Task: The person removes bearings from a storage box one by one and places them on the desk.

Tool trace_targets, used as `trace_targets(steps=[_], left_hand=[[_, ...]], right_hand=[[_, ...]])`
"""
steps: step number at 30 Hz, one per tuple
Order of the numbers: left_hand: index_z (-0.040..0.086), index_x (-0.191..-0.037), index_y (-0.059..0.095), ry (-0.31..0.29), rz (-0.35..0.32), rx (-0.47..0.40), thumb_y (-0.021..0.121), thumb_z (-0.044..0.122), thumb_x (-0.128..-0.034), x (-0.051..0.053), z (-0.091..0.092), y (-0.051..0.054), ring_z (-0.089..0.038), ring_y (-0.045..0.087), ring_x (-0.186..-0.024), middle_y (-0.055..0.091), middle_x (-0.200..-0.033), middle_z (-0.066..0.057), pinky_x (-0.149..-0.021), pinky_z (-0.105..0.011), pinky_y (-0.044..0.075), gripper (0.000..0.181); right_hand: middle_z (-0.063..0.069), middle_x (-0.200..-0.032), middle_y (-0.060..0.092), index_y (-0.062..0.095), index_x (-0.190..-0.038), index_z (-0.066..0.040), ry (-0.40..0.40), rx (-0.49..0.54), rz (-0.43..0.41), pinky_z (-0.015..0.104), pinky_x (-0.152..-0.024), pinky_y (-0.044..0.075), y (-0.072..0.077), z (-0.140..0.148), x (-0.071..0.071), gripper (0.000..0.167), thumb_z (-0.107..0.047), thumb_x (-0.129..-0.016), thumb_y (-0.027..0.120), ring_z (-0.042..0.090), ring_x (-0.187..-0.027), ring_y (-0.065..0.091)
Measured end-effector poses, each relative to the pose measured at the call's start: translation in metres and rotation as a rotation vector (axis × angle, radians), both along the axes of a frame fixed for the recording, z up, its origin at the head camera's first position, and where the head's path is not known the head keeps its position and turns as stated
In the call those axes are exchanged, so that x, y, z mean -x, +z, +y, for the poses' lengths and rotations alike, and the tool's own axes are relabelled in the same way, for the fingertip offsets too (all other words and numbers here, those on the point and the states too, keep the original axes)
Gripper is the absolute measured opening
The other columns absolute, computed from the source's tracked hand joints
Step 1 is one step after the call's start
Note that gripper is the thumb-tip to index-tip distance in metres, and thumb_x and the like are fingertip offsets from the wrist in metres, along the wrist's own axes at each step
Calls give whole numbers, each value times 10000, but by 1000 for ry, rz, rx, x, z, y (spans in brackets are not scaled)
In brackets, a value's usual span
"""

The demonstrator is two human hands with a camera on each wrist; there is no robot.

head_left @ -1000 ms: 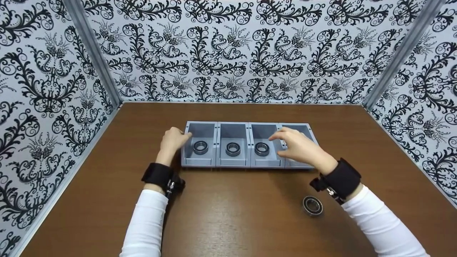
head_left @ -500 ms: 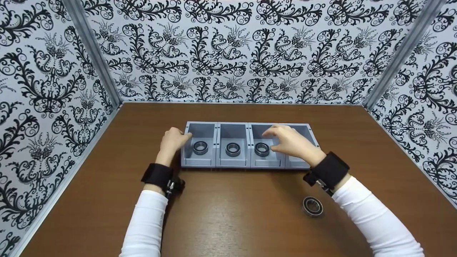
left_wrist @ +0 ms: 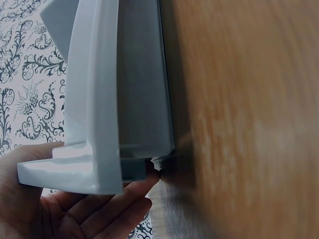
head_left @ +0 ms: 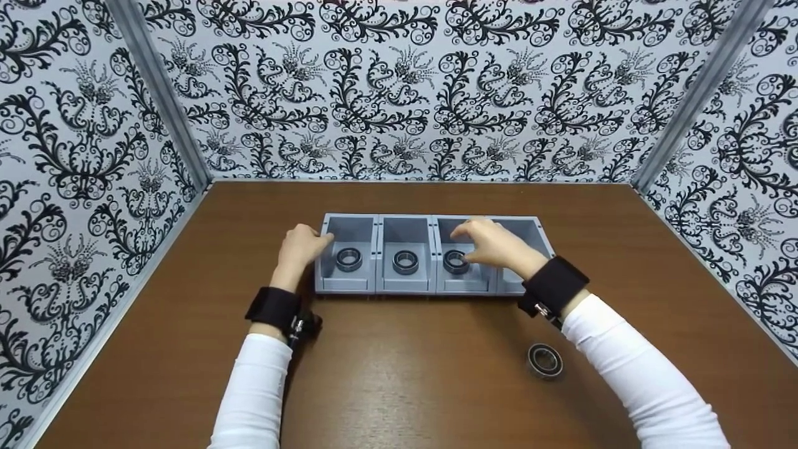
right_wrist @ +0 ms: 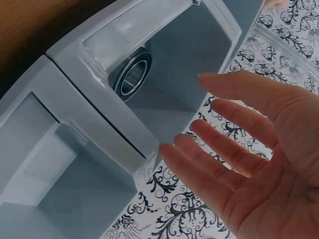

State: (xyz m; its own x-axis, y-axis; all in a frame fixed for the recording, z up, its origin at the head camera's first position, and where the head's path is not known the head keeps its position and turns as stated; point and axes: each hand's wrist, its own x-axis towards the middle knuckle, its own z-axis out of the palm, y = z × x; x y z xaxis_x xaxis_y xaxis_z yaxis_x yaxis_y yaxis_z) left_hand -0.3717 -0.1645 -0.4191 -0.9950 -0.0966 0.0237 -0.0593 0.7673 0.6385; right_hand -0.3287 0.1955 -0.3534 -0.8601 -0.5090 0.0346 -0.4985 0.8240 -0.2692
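Note:
A row of joined grey plastic bins (head_left: 405, 286) stands on the table. My left hand (head_left: 301, 245) grips its left end, thumb over the side wall and fingers on the outer side, as the left wrist view shows. Bearings lie in the left bin (head_left: 349, 267), second bin (head_left: 406, 269) and third bin (head_left: 460, 285). My right hand (head_left: 495, 246) hovers over the third and right-end bins, thumb and fingers apart, holding nothing. In the right wrist view the hand (right_wrist: 249, 144) is near the third bin's bearing (right_wrist: 119, 82), not touching it.
A loose bearing (head_left: 545, 374) lies on the brown table (head_left: 399, 374), in front of the right-end bin. Patterned panels (head_left: 399, 93) with grey corner posts enclose the back and sides. Part of the right-end bin (head_left: 512, 285) is hidden behind the right hand.
My right hand has moved left, from the right-end bin toward the third bin, its fingers still apart. The left hand, the bins and the bearings have stayed in place.

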Motion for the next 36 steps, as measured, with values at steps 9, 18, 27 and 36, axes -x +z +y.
trace_targets(steps=[9, 18, 27, 36], left_hand=[[11, -802, 695, 3, 10, 11, 626, 370, -949, 0, 0, 0, -350, 679, -901, 741, -1065, -243, -780, -457, 528, 394], [113, -640, 552, 9, 15, 18, 637, 375, -935, 1, 0, -1, -271, 597, -790, 707, -911, -177, -691, -393, 470, 404], [115, -668, 593, 15, 7, 13, 645, 385, -939, 0, 2, -1, -244, 583, -749, 698, -902, -152, -631, -336, 420, 386], [7, -851, 725, 10, -6, 3, 626, 386, -946, -1, 1, 0, -316, 663, -867, 745, -1095, -247, -773, -449, 529, 403]], right_hand=[[251, -1296, 681, 650, -1282, 65, 16, -53, 6, 568, -1142, 423, -9, -6, 11, 497, -10, -797, 724, 435, -1254, 608], [268, -1333, 658, 634, -1311, 62, -12, -75, -46, 537, -1125, 456, -17, -11, 19, 543, -19, -783, 734, 444, -1274, 598], [276, -1296, 671, 650, -1280, 61, -25, -83, -51, 560, -1085, 477, -27, -13, 25, 531, -31, -764, 738, 455, -1247, 603], [277, -1228, 694, 666, -1216, 81, -20, -108, -40, 560, -1016, 516, -37, -16, 28, 482, -15, -748, 727, 456, -1181, 634]])
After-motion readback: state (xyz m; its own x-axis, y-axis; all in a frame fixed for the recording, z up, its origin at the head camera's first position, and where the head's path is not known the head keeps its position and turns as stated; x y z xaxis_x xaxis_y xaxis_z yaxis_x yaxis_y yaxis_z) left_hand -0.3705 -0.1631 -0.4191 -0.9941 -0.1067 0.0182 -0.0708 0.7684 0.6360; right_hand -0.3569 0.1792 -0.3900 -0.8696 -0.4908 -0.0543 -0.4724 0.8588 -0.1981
